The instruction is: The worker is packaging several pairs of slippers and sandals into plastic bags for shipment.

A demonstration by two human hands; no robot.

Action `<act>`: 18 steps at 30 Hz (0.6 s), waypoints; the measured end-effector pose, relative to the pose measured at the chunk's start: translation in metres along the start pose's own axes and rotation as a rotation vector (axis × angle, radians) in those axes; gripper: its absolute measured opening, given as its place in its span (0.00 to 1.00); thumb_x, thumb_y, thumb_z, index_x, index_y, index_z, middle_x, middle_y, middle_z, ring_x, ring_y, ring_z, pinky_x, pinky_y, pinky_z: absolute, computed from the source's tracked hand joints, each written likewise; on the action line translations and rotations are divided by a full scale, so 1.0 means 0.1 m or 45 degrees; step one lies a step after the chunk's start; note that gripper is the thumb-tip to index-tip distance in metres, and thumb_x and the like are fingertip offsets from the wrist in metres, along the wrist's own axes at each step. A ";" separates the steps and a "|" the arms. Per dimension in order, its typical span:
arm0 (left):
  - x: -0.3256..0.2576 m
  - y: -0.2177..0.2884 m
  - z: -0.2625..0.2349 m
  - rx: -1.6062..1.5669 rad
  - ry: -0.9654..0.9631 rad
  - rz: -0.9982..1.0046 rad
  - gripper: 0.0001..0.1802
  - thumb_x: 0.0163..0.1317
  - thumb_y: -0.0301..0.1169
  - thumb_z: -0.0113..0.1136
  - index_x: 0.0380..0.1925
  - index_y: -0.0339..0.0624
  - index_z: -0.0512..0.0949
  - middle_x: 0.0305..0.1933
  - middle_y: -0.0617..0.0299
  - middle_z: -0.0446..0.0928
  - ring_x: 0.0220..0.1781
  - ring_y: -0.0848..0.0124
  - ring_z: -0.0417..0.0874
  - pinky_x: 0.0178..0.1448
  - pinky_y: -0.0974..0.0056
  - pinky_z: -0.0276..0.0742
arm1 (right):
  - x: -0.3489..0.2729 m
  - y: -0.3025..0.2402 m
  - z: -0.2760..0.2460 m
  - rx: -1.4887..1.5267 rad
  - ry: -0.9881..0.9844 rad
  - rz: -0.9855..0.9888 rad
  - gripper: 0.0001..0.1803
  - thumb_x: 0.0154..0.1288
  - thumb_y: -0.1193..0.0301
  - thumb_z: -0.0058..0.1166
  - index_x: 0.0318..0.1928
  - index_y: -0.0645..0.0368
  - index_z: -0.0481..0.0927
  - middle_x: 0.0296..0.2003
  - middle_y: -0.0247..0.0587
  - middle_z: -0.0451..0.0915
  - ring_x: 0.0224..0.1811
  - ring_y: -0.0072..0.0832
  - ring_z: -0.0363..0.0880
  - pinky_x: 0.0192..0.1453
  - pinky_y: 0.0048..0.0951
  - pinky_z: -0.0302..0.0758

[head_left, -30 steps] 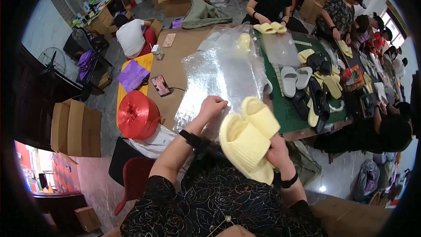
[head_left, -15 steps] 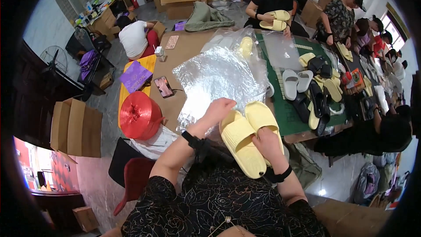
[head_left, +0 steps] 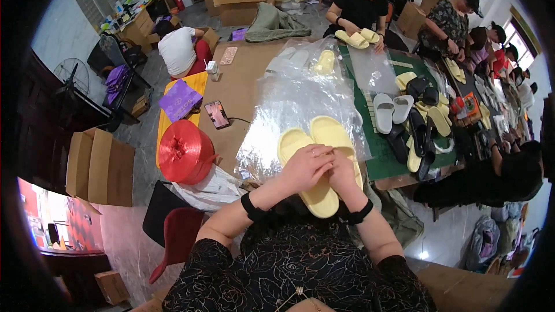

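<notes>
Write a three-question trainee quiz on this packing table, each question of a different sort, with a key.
1. True or false: both hands rest on a pair of yellow slippers.
2. What lies under the slippers? A) clear plastic bags B) a green towel C) a wooden tray
3. Fill in: the big spool at the table's left edge is ____ in colour.

Key
1. True: the left hand and right hand meet on top of the pair.
2. A: a stack of clear plastic bags.
3. Red.
</notes>
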State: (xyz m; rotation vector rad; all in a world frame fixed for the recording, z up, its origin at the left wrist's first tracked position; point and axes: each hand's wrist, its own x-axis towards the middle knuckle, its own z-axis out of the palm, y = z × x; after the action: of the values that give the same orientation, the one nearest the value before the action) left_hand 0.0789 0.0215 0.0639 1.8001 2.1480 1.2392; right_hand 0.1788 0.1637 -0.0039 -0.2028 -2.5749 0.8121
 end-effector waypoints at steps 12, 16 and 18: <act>-0.31 0.50 -0.32 -0.029 0.024 0.068 0.13 0.63 0.32 0.59 0.46 0.41 0.80 0.56 0.57 0.78 0.56 0.57 0.78 0.59 0.57 0.74 | 1.16 -0.08 0.52 -0.192 0.102 0.323 0.17 0.69 0.61 0.48 0.37 0.65 0.74 0.38 0.59 0.76 0.38 0.56 0.77 0.44 0.49 0.74; -0.37 0.36 -0.46 0.037 -0.232 -0.142 0.20 0.63 0.44 0.60 0.47 0.42 0.80 0.57 0.56 0.77 0.56 0.57 0.78 0.59 0.58 0.74 | 1.09 -0.11 0.60 0.117 0.088 0.235 0.18 0.69 0.61 0.49 0.45 0.65 0.75 0.41 0.58 0.77 0.45 0.55 0.77 0.49 0.47 0.74; -0.39 0.18 -0.47 -0.108 -0.241 -0.448 0.27 0.60 0.53 0.59 0.49 0.43 0.80 0.57 0.55 0.77 0.55 0.55 0.78 0.58 0.55 0.74 | 0.79 -0.16 0.54 0.151 0.082 0.071 0.17 0.68 0.64 0.50 0.50 0.64 0.73 0.43 0.58 0.77 0.48 0.54 0.75 0.53 0.46 0.71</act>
State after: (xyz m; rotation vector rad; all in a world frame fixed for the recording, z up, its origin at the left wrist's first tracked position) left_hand 0.0802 -0.0369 0.0904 1.3667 2.1475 1.0165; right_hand 0.0839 0.1436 -0.0068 -0.2613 -2.4619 0.9600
